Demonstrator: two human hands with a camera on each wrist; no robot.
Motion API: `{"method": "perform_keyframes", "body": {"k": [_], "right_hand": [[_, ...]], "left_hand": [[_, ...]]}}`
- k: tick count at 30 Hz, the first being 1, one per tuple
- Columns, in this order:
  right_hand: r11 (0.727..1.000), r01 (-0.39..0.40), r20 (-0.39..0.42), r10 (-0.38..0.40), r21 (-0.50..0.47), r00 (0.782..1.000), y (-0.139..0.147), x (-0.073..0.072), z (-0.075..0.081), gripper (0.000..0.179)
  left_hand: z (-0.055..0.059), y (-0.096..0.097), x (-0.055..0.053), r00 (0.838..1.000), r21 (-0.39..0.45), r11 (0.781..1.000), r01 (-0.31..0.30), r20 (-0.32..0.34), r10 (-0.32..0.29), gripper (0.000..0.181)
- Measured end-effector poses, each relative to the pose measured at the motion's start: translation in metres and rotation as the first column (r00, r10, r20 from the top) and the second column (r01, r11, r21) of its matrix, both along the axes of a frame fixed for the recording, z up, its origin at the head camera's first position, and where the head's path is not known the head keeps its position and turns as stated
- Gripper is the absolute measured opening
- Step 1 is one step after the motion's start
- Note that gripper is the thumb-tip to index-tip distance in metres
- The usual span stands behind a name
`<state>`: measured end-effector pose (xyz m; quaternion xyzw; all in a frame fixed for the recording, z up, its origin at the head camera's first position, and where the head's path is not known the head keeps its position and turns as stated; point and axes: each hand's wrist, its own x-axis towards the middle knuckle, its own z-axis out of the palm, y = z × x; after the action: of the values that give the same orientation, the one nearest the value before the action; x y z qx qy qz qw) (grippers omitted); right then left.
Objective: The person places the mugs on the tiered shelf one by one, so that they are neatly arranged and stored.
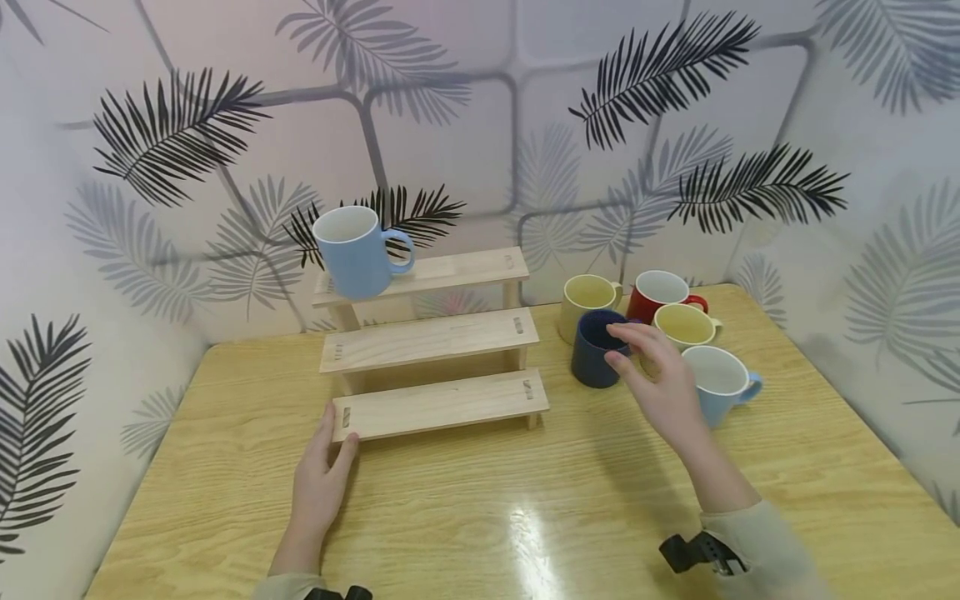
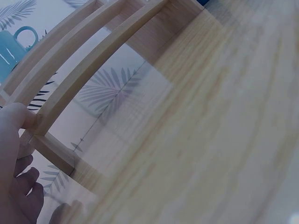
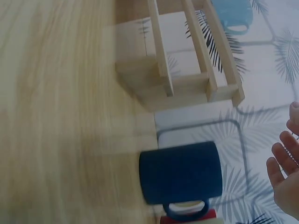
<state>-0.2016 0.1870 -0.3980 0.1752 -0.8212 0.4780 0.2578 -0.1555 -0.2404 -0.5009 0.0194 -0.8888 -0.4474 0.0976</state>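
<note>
1. Head view, rack: a three-tier wooden rack (image 1: 431, 340) stands on the table (image 1: 450, 508); a sky-blue mug (image 1: 351, 262) sits on its top tier, at about 10 o'clock from the middle tier's centre.
2. Head view, hands: left hand (image 1: 318, 479) at 7–8 o'clock of the rack, pinching the left end of the lowest tier. Right hand (image 1: 663, 387) released, fingers bent loosely, at about 4 o'clock of the navy mug (image 1: 592, 367); contact cannot be told.
3. Head view, around the navy mug: beige mug (image 1: 573, 318) at 12, red mug (image 1: 642, 305) at 2, yellow mug (image 1: 686, 325) between 2 and 3, second blue mug (image 1: 712, 406) between 3 and 4.
4. Left wrist view: thumb pressed on the lowest tier's end, toward 9; sky-blue mug at 10.
5. Right wrist view: right hand between 3 and 4, grasping nothing; navy mug at 5, rack at 1.
</note>
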Motion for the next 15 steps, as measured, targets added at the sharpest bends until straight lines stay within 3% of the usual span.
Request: {"method": "perform_keyframes", "body": {"k": [8,11,15], "right_hand": [[0.998,0.047,-0.023,-0.046,0.045,0.999,0.028,0.006,-0.012,0.035],[0.988,0.083,0.002,-0.084,0.130,0.996,0.040,0.012,-0.012,0.036],[0.958,0.116,-0.035,-0.110,0.262,0.993,0.061,0.016,-0.015,0.037]], "left_hand": [[0.003,-0.001,0.001,0.999,0.000,1.000,-0.011,0.032,0.011,0.069],[0.004,0.000,0.001,0.999,-0.001,1.000,-0.012,0.037,0.012,0.069],[0.003,0.000,0.001,0.999,-0.001,1.000,-0.004,0.040,0.005,0.070]]}}
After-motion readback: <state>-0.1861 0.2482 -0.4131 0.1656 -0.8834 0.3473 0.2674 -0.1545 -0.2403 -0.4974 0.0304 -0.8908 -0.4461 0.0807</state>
